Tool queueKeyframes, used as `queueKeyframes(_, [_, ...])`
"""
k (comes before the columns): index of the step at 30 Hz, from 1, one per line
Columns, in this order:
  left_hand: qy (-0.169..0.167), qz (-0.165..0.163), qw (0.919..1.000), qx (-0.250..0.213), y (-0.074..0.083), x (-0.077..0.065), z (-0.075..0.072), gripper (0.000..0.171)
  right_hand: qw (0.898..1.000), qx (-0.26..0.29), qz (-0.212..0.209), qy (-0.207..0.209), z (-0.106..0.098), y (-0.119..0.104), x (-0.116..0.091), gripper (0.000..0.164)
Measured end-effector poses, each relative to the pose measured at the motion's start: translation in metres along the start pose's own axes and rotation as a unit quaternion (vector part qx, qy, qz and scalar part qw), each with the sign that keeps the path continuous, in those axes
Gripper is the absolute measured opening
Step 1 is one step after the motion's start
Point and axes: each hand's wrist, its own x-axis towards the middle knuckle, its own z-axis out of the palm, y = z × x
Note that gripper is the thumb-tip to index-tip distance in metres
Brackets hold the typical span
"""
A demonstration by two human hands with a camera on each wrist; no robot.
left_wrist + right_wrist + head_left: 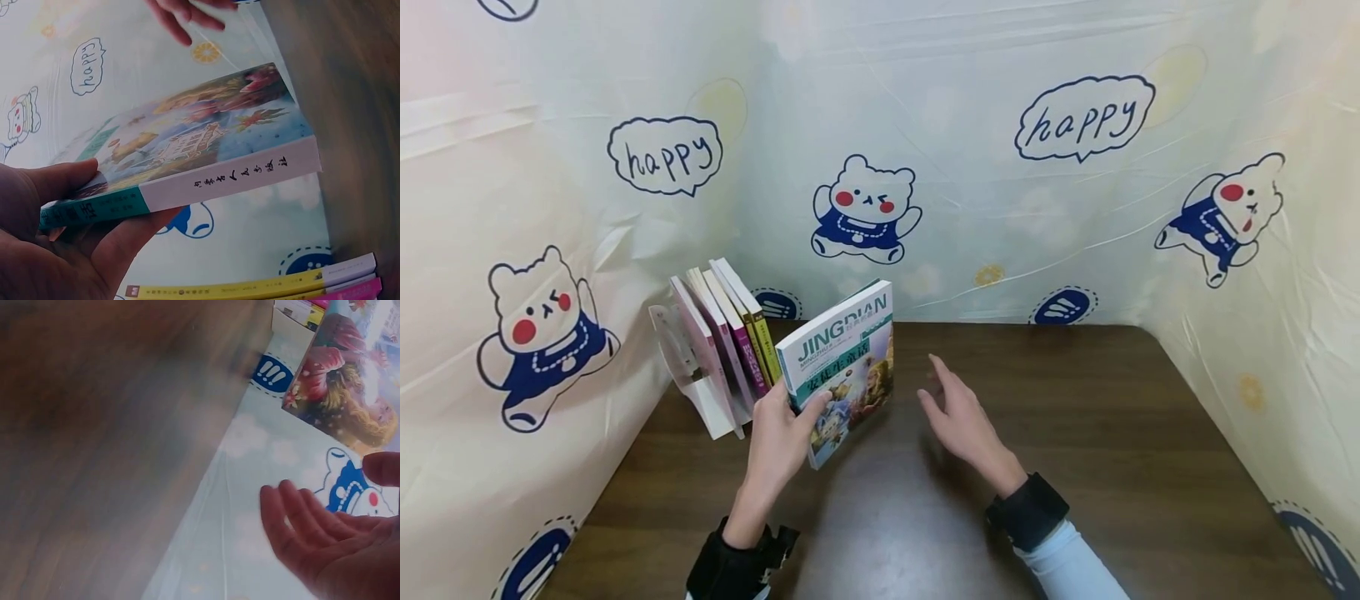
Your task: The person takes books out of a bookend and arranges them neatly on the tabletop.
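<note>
A picture-covered paperback book (pixel 842 367) with a teal title band is gripped by my left hand (pixel 782 437), thumb on the front cover and fingers behind. It tilts above the table, spine toward the left, as the left wrist view shows with its teal and white spine (pixel 231 178). To the right of the book, my right hand (pixel 962 417) holds nothing, its fingers loosely extended toward the cover. In the right wrist view that hand (pixel 331 544) hangs palm up below the book's corner (pixel 344 381).
At the left back, several books (pixel 730 321) lean in a row against a pale book stand (pixel 700 396). The dark wooden table (pixel 1075 417) is enclosed at back and sides by a printed curtain (pixel 970 208) with bears.
</note>
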Motion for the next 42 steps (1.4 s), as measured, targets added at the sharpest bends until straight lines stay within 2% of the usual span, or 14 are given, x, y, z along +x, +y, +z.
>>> queueKeyframes(8, [-0.013,0.008,0.9999,-0.008,0.000,-0.001,0.006,0.053,0.996,0.080,-0.029,-0.029,0.007,-0.006,0.013,0.066])
queueKeyframes(16, [-0.035,0.021,0.9986,-0.033,0.005,0.002,0.009,0.054,0.992,0.109,-0.051,-0.043,0.007,-0.014,0.020,0.069])
queueKeyframes(22, [-0.048,0.020,0.9982,-0.029,0.006,0.004,0.011,0.055,0.988,0.139,-0.052,-0.045,0.008,-0.013,0.017,0.070])
queueKeyframes(33, [-0.032,0.025,0.9982,-0.043,0.005,0.011,0.013,0.056,0.988,0.135,-0.062,-0.031,0.005,-0.016,0.020,0.061])
queueKeyframes(42, [0.007,0.012,0.9968,-0.079,-0.001,0.015,0.015,0.055,0.991,0.118,-0.071,-0.005,0.005,-0.018,0.015,0.060])
